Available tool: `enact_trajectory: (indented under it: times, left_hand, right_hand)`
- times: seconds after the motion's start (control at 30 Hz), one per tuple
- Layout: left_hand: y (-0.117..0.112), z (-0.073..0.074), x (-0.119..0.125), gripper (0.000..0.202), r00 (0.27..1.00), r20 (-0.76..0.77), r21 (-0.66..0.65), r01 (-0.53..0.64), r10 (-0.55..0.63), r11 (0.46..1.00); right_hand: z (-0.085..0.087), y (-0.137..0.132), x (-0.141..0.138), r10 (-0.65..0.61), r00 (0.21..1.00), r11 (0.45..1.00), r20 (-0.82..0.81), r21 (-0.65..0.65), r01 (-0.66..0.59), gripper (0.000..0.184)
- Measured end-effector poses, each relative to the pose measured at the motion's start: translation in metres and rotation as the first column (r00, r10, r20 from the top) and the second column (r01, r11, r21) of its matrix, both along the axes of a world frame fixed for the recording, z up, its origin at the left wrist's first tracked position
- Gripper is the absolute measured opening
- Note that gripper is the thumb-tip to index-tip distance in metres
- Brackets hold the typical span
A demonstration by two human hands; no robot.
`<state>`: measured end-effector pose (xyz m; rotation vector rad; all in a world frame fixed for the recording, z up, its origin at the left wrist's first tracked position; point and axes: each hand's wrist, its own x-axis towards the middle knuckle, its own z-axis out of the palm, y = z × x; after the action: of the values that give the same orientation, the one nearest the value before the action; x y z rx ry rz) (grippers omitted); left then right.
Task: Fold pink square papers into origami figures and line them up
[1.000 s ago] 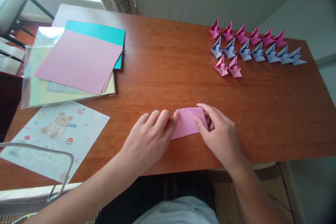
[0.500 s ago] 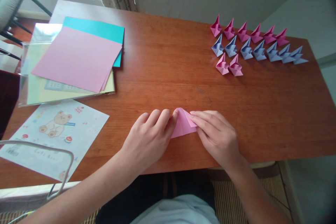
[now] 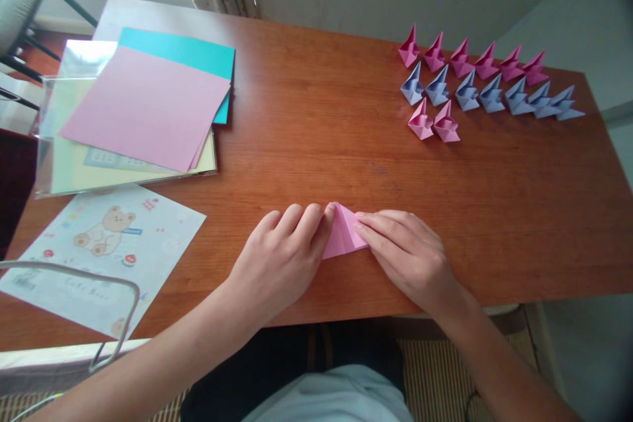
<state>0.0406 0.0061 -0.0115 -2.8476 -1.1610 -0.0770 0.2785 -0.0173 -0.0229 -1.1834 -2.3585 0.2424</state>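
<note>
A small folded pink paper (image 3: 343, 234) lies on the wooden table (image 3: 316, 125) near its front edge. My left hand (image 3: 281, 257) rests palm down at the paper's left edge, fingertips pressing on it. My right hand (image 3: 403, 250) lies flat over the paper's right side, fingers stretched out and pressing a folded flap down. Only the middle strip of the paper shows between the two hands.
Several folded pink and blue paper figures (image 3: 475, 82) stand in rows at the back right. A stack of pink and teal sheets (image 3: 148, 105) lies on a clear sleeve at the left. A bear-printed sheet (image 3: 106, 247) and a metal chair frame (image 3: 99, 297) are at the front left.
My right hand has folded the paper's right end over toward the left and now presses it flat. The paper looks narrower. My left hand has stayed in place.
</note>
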Motion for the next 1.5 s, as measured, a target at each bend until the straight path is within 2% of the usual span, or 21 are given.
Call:
enact_trajectory:
  times: [0.5,0.8,0.93,1.1,1.23,1.5]
  left_hand:
    - [-0.001,0.002,0.004,0.042,0.999,-0.043,0.003,-0.028,0.028,1.0]
    - [-0.005,0.003,0.007,0.046,0.998,-0.055,0.029,-0.037,0.039,0.999]
    - [-0.006,0.002,0.007,0.045,0.999,0.001,0.059,-0.043,0.043,0.997]
    - [-0.008,-0.001,0.006,0.029,0.99,0.132,0.128,0.026,-0.043,0.991]
    - [-0.008,-0.003,0.003,0.028,0.976,0.187,0.152,0.086,-0.114,0.985]
    - [-0.012,0.0,-0.001,0.033,0.983,0.133,0.129,0.113,-0.13,0.985]
  right_hand:
    - [-0.001,-0.001,0.003,0.092,0.991,0.986,0.101,0.128,-0.105,0.026]
    - [-0.01,-0.006,-0.001,0.06,0.998,0.988,0.018,0.139,-0.062,0.027]
    - [-0.009,-0.005,-0.004,0.057,0.998,0.989,-0.005,0.134,-0.056,0.028]
    - [-0.007,-0.003,-0.006,0.062,0.998,0.989,0.008,0.133,-0.063,0.024]
    - [-0.006,-0.003,-0.005,0.066,0.998,0.989,0.01,0.131,-0.067,0.023]
    - [-0.011,-0.006,-0.001,0.08,0.997,0.992,0.005,0.1,-0.08,0.021]
